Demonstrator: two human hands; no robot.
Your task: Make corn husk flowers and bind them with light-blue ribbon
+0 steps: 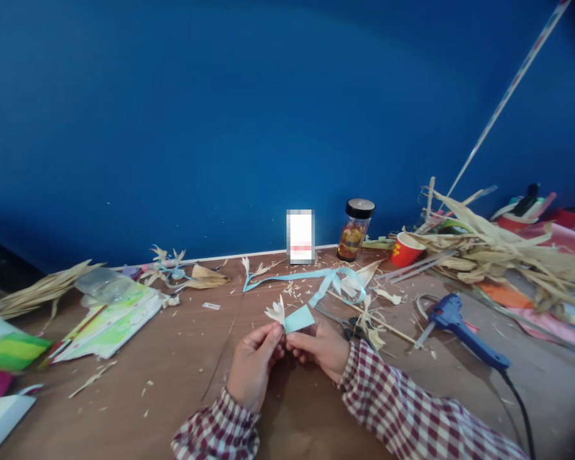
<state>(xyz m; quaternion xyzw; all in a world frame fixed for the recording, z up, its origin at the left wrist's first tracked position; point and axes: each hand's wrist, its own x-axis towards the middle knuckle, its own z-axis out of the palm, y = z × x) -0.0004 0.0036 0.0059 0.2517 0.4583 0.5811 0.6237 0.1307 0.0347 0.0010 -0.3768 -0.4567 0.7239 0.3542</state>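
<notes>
Over the near middle of the table, my left hand [257, 354] is closed in a pinch at the base of a small pale flower [277, 311], which looks made of dried husk. Close beside it, my right hand [322, 348] pinches a light green strip of paper [299, 318]. The strip's left end meets the flower's base, and whether it is wrapped around the stem is hidden by my fingers. Just beyond my hands, a light blue ribbon [292, 276] lies across the table with small husk petals at its left end.
A blue glue gun [467, 329] lies at right with its cord. Dried corn husks [498, 255] pile behind it, near a red paper cup [406, 249] and a lidded jar [356, 230]. At left are a painted sheet [110, 322] and a clear plastic cup [103, 285]. Scraps litter the table [172, 377].
</notes>
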